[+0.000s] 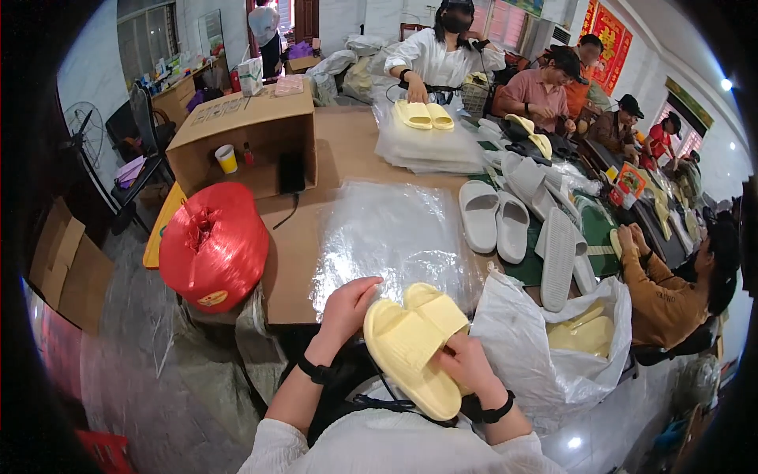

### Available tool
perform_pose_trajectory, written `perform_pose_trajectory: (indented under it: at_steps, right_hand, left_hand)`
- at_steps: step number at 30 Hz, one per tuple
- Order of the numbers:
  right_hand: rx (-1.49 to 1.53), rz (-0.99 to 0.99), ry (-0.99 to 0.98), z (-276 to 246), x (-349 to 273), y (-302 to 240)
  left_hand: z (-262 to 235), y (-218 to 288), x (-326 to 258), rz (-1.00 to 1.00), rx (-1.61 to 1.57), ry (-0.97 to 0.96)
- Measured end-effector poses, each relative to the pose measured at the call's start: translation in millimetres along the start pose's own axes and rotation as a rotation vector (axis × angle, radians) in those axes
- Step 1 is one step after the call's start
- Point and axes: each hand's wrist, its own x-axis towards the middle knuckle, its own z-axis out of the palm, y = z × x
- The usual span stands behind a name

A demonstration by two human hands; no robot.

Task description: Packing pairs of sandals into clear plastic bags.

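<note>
My right hand [469, 368] grips a pair of pale yellow slide slippers [414, 344], one lying partly behind the other, tilted in front of my body at the table edge. Left of them is my left hand [347, 310], its fingers drawn together beside the slippers and over the near edge of the stacked clear plastic bags [391, 233]. Whether anything is pinched in those fingers is hidden. A white woven sack [513, 336] stands close to my right hand, with more yellow slippers [583, 336] inside.
A big red roll of plastic twine [213, 246] sits at the table's left. Behind it an open cardboard box [193, 130] holds a cup [227, 159] and a phone [291, 173]. Several grey slippers [512, 227] lie right. Opposite, a person's hand rests on yellow slippers [423, 116]; co-workers sit along the right.
</note>
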Motion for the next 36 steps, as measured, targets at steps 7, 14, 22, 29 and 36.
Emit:
perform_pose_trajectory:
  at_steps: [7,14,22,29,36]
  right_hand:
    - [-0.355,0.064,0.007,13,7,14]
    - [-0.362,0.06,0.137,33,46,39]
    - [-0.811,-0.417,0.13,51,110,42]
    - [-0.394,-0.187,0.535,76,163,45]
    - [-0.007,-0.082,0.205,28,48,5]
  left_hand:
    - [-10,30,-2,0.357,0.154,-0.235]
    - [4,48,-9,0.545,0.099,-0.422]
    - [-13,55,-15,0.541,-0.001,-0.525]
    - [-31,31,-12,0.52,0.192,-0.218]
    - [-34,-16,-54,0.086,0.345,0.075]
